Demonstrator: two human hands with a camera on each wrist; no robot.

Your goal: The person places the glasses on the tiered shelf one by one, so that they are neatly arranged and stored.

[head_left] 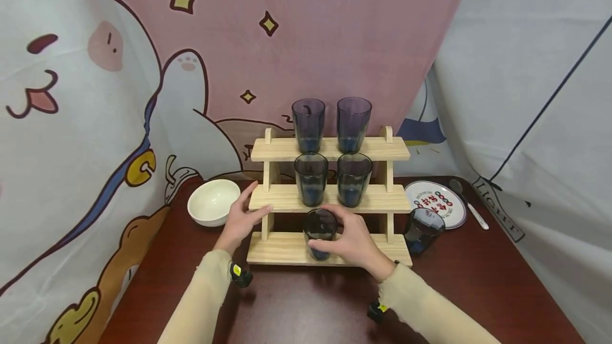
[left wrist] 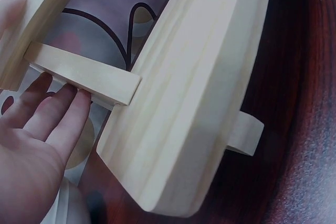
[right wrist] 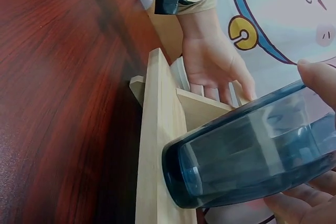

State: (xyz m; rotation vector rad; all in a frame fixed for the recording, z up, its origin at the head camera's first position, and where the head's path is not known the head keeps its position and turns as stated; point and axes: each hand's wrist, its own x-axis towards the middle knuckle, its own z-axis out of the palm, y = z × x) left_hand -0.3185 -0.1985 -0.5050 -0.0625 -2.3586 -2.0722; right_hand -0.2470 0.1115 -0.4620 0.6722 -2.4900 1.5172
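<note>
A three-tier wooden display rack (head_left: 277, 251) stands on the table. My right hand (head_left: 355, 240) grips a dark tinted glass (head_left: 319, 227) between thumb and fingers, upright over the lowest tier. In the right wrist view the base of this glass (right wrist: 252, 150) appears to meet the board. My left hand (head_left: 241, 222) holds the rack's left end at the middle tier; in the left wrist view its fingers (left wrist: 71, 114) touch the upright from below. Two tumblers (head_left: 311, 179) (head_left: 354, 179) stand on the middle tier, and two purplish ones (head_left: 308, 126) (head_left: 354, 126) on the top.
Right of the rack, another dark glass (head_left: 423, 230) stands tilted-looking in front of a patterned white plate (head_left: 459, 212). A spoon (head_left: 478, 217) lies beside that plate. Left of the rack sits a white bowl (head_left: 205, 222). Printed cloth (head_left: 373, 25) hangs behind the table.
</note>
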